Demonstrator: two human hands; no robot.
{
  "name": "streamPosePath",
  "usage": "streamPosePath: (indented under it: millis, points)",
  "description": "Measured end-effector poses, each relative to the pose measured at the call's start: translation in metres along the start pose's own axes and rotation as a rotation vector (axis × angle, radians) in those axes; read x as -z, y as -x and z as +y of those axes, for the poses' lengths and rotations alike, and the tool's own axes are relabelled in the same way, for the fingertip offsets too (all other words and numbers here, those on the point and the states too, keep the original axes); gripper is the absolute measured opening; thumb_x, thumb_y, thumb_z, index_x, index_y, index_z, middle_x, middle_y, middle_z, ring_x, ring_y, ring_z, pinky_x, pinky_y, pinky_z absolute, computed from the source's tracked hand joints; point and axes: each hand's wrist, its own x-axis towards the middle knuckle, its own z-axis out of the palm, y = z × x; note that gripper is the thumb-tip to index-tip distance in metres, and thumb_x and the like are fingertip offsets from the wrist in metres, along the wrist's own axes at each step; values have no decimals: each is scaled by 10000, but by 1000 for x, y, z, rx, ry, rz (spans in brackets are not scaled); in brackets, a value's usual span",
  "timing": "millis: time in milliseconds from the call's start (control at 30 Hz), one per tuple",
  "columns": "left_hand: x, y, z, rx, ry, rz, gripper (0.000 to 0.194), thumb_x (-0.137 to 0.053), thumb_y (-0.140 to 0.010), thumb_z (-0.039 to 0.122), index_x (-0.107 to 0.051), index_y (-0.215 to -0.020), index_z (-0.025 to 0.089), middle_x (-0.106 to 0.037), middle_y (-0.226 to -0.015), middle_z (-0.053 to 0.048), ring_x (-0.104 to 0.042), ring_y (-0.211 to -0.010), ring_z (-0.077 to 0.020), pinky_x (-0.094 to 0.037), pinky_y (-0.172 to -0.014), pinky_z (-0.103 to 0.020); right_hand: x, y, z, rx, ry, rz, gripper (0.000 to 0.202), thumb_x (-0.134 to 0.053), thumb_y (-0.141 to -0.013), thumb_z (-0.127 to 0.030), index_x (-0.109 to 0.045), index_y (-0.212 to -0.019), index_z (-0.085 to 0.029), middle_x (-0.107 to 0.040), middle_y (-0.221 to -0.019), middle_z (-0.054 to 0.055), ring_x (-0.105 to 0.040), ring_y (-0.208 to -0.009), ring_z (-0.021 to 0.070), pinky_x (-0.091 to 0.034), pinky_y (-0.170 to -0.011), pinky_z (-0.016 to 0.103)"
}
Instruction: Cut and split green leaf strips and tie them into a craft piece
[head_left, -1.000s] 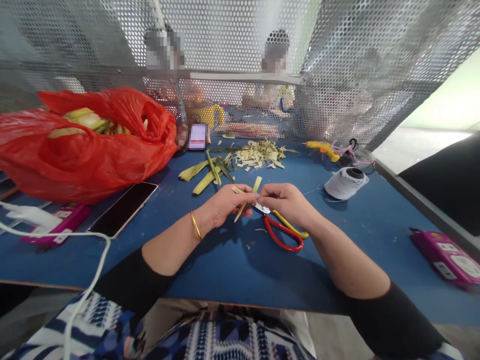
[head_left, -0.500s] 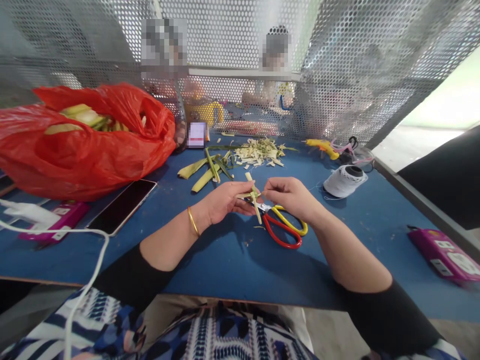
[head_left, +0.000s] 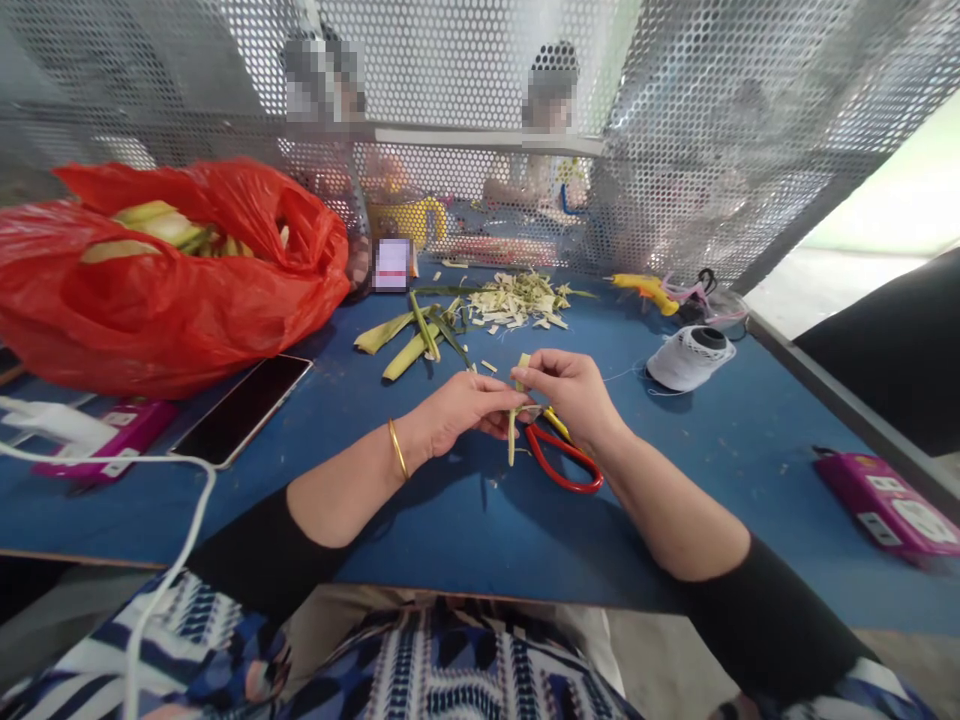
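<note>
Pale green leaf strips [head_left: 511,445], seemingly crossed or folded over each other, are between my two hands above the table. My left hand [head_left: 463,408] pinches them with thumb and fingers. The upper end is pinched between the thumb and fingertips of my right hand [head_left: 571,388]. Just beneath lie scissors [head_left: 562,468] with one red and one yellow handle; my hands partly hide the blades and the yellow loop. A thin thread runs from the white thread spool [head_left: 686,360] toward my right hand; where it ends is hidden.
Cut scraps [head_left: 517,300] and larger leaf pieces [head_left: 409,350] lie beyond my hands. A red plastic bag [head_left: 247,320] and a phone [head_left: 244,410] are at left. A yellow glue gun [head_left: 649,290] and a purple power strip [head_left: 885,505] are at right. Perforated metal panels [head_left: 480,80] stand behind.
My right hand has moved slightly left and now pinches the strip's upper end. My left hand has shifted a little right and down. The scissors have stayed in place.
</note>
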Motion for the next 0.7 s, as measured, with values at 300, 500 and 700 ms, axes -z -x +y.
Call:
streamPosePath:
  millis: [300,500,700]
  points:
    - [-2,-1,5,-46,233,240,143,-824,-749,269,-764,-760,140,-731,-765,-50,-567,-545,-65,-452,-515,-179,9,1,-10,422,522,354,217,-601,-832,-400,-627,-721,-214,-669,-794,50,-573,-772,188,-436,-721,309]
    - [4,-3,14,-22,414,247,288,-584,-963,288,-763,-813,120,-754,-835,-94,-664,-652,-112,-549,-640,-219,5,7,-10,265,810,-1,272,-597,-861,-396,-624,-664,-210,-644,-691,18,-530,-633,150,-340,-604,268]
    - [3,-3,13,-58,444,282,206,-607,-937,195,-742,-800,121,-733,-777,-69,-676,-664,-103,-542,-648,-188,-1,7,-5,172,808,-4,391,-560,-879,-499,-607,-623,-207,-606,-586,7,-497,-554,142,-292,-526,261]
